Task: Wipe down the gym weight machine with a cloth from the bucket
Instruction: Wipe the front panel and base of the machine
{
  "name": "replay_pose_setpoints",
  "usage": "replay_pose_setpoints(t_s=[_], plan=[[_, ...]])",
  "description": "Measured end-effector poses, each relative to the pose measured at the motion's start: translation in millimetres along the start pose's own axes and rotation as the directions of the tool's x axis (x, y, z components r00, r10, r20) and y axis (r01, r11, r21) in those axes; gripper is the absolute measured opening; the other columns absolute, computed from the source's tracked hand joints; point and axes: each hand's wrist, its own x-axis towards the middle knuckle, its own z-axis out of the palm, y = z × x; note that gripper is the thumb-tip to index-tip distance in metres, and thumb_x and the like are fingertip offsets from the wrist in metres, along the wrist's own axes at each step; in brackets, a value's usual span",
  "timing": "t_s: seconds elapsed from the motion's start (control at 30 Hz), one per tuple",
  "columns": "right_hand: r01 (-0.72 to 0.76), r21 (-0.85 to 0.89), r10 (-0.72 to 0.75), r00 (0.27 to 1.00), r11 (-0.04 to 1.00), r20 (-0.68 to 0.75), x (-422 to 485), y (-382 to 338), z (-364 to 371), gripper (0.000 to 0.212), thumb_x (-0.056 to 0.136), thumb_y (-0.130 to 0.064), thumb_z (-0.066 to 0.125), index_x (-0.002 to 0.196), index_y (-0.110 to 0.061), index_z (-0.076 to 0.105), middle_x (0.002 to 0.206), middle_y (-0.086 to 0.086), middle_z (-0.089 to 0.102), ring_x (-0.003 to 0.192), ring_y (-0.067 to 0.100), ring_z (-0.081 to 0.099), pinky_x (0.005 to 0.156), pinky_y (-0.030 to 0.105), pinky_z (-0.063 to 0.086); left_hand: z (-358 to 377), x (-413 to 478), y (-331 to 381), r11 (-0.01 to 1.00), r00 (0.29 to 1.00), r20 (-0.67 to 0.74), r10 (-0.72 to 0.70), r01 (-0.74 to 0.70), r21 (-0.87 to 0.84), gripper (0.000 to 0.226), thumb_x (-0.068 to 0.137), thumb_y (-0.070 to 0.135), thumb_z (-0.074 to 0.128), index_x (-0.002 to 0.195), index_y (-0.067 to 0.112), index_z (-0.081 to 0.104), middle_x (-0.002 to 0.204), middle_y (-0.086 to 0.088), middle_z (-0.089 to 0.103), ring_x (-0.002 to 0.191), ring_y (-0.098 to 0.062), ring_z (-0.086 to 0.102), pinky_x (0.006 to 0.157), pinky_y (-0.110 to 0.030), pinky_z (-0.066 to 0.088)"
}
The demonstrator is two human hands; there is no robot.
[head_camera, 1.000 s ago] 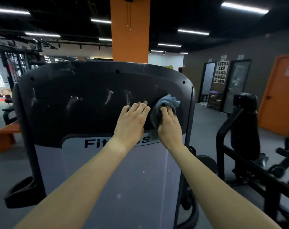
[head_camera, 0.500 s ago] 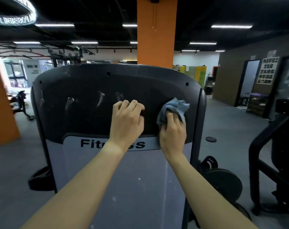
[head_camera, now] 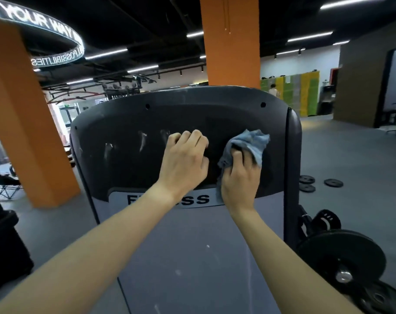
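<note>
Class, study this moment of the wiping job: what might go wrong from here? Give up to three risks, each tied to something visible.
1. The cloth is bunched in the right hand, so little of it meets the dark panel; wiping may streak.
2. The pale smears beside the left hand could be missed.
3. Loose weight plates lie on the floor nearby: a trip hazard if the person steps right.

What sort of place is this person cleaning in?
Most likely a gym: the cloth rests on a weight machine, loose weight plates lie on the floor, and coloured lockers stand at the back.
</note>
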Motion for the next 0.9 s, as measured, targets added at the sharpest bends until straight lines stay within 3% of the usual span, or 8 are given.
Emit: replay_pose_setpoints(t_s=[0.1,0.23,0.33,0.47,0.57,0.67,0.77,0.9], plan=[[-0.140,0.056,0.141,0.990,0.989,-0.015,18.8,-37.3,3.9,0.024,0.085,0.012,0.056,0.106,0.003,0.063,0.122,0.020,0.061,0.117,0.038,0.052,0.100,0.044,0.048,-13.1,10.6,-14.6,0.991,0.990,0.030,0.136,-0.136,-0.009,0.018,0.088,0.017,0.048,0.098,0.016,0.062,0.098,0.002,0.061,0.087,-0.020,0.057,0.090,-0.039,0.042],[0.134,0.073,-0.144,0.977,0.988,0.155,29.3,-67.1,4.0,0.024,0.088,0.006,0.058,0.110,-0.001,0.065,0.116,0.015,0.065,0.108,0.030,0.057,0.094,0.037,0.049,-26.9,13.2,-35.8,0.979,0.982,0.003,0.188,-0.187,-0.075,0.012,0.090,0.016,0.049,0.091,0.016,0.061,0.090,0.002,0.059,0.084,-0.019,0.054,0.089,-0.037,0.042],[0.145,-0.002,-0.142,0.976,0.989,0.164,20.9,-59.3,-0.4,0.034,0.086,0.010,0.059,0.118,-0.001,0.065,0.122,0.014,0.065,0.110,0.030,0.057,0.092,0.035,0.052,-33.3,4.2,-58.2,0.967,0.997,0.011,0.076,-0.071,-0.244,0.009,0.091,0.012,0.054,0.092,0.016,0.062,0.092,0.003,0.059,0.081,-0.015,0.054,0.083,-0.037,0.046],[-0.139,0.054,0.137,0.990,0.989,0.044,14.9,-74.9,2.7,0.044,0.084,0.015,0.054,0.124,0.000,0.059,0.131,0.014,0.059,0.122,0.032,0.056,0.099,0.041,0.053,-38.3,-16.3,-77.3,0.891,0.991,0.073,-0.109,0.130,-0.434,0.010,0.095,0.010,0.058,0.099,0.019,0.060,0.095,0.008,0.057,0.074,-0.008,0.055,0.069,-0.031,0.053],[-0.053,0.042,0.047,0.988,0.998,0.150,9.0,-97.0,10.1,0.043,0.086,0.010,0.055,0.127,-0.002,0.058,0.136,0.015,0.057,0.125,0.032,0.054,0.099,0.041,0.053,-34.1,-43.4,-80.8,0.833,0.975,0.102,-0.199,0.223,-0.506,0.012,0.095,0.011,0.060,0.100,0.023,0.058,0.092,0.011,0.054,0.073,-0.008,0.057,0.068,-0.034,0.055],[0.212,0.023,-0.207,0.917,0.977,0.341,-9.6,-97.1,7.7,0.042,0.089,-0.002,0.066,0.130,-0.006,0.063,0.134,0.008,0.061,0.119,0.028,0.057,0.092,0.031,0.054,-23.9,-69.7,-80.6,0.844,0.966,0.130,-0.221,0.257,-0.472,0.014,0.094,0.010,0.060,0.104,0.020,0.060,0.096,0.010,0.054,0.076,-0.011,0.057,0.070,-0.036,0.055],[0.451,-0.008,-0.408,0.814,0.892,0.413,-7.0,-87.4,-0.9,0.039,0.092,-0.014,0.055,0.129,-0.007,0.064,0.129,0.008,0.066,0.117,0.029,0.060,0.097,0.034,0.054,-17.8,-83.4,-80.8,0.917,0.978,0.107,-0.176,0.203,-0.344,0.017,0.092,0.010,0.059,0.108,0.015,0.063,0.099,0.003,0.057,0.079,-0.016,0.057,0.074,-0.039,0.052],[0.283,-0.131,-0.238,0.930,0.950,0.279,23.0,-84.5,0.2,0.041,0.090,-0.006,0.055,0.131,-0.004,0.059,0.132,0.016,0.062,0.112,0.036,0.060,0.088,0.040,0.055,-17.6,-89.1,-87.1,0.992,0.984,0.177,-0.034,0.055,-0.114,0.024,0.091,0.016,0.053,0.113,0.014,0.063,0.099,0.000,0.058,0.076,-0.017,0.056,0.075,-0.039,0.049]])
